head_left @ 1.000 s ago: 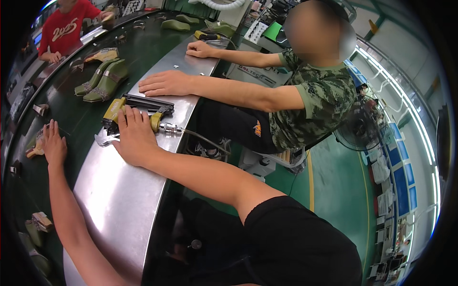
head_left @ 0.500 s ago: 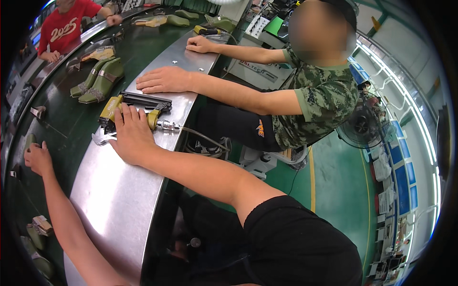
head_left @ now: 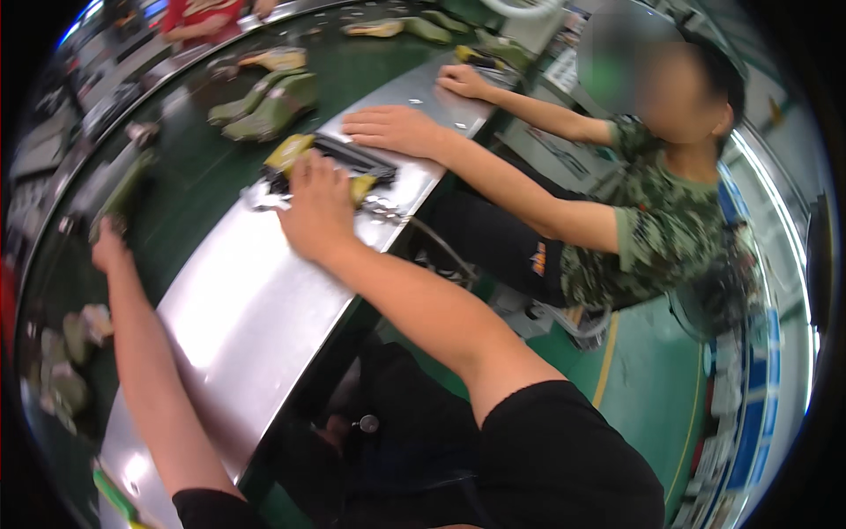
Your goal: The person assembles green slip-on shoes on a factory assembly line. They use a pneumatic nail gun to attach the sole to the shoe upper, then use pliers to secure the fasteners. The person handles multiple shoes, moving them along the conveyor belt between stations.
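Note:
At the left, my left hand [head_left: 113, 247] is closed around the near end of an olive-green shoe last [head_left: 128, 187] over the green belt. Motion blurs its fingers. My right hand [head_left: 319, 207] lies with outstretched fingers across a yellow and black air nailer [head_left: 289, 152], without wrapping round it. The nailer rests on its side on the metal ledge [head_left: 238, 273], its air hose running off the right edge. Beside its nose is a silver wrench [head_left: 261, 196], partly blurred.
A pair of green shoe lasts [head_left: 273, 110] stands on the belt [head_left: 189, 207] beyond the nailer. More lasts [head_left: 66, 379] are at the lower left. A co-worker's hand [head_left: 392, 130] rests on the ledge close to my right hand. A green-handled tool [head_left: 115, 494] lies near the bottom left.
The view has swung, so most things appear shifted right. My left hand has taken hold of the shoe last, which now shows beyond its fingers. My right hand stays on the nailer.

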Demonstrator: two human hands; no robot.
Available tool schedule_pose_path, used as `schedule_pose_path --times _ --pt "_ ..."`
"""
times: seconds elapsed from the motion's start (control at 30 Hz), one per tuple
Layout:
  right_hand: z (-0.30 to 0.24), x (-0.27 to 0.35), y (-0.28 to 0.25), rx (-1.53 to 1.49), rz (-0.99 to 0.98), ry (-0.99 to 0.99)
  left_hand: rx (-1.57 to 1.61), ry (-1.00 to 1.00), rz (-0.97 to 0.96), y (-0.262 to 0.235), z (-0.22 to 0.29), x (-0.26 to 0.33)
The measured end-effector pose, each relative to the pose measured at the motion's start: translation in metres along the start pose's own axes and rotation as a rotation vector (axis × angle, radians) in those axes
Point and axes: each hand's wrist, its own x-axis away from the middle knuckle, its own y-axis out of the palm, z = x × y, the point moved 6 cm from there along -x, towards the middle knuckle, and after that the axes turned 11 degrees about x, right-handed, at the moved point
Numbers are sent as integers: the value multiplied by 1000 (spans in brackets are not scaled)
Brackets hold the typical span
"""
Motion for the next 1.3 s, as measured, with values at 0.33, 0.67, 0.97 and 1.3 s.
schedule_pose_path --times 0.33,0.67,0.97,1.3 --pt "-15 8 -1 80 0 -36 898 -441 -507 -43 77 191" --pt "-16 13 2 116 35 -85 -139 190 -721 -117 116 263" --pt "-60 20 -13 -263 273 -557 -244 405 -653 -109 120 273" --pt "-223 -127 102 -792 51 -288 -241 405 -624 -105 120 269"
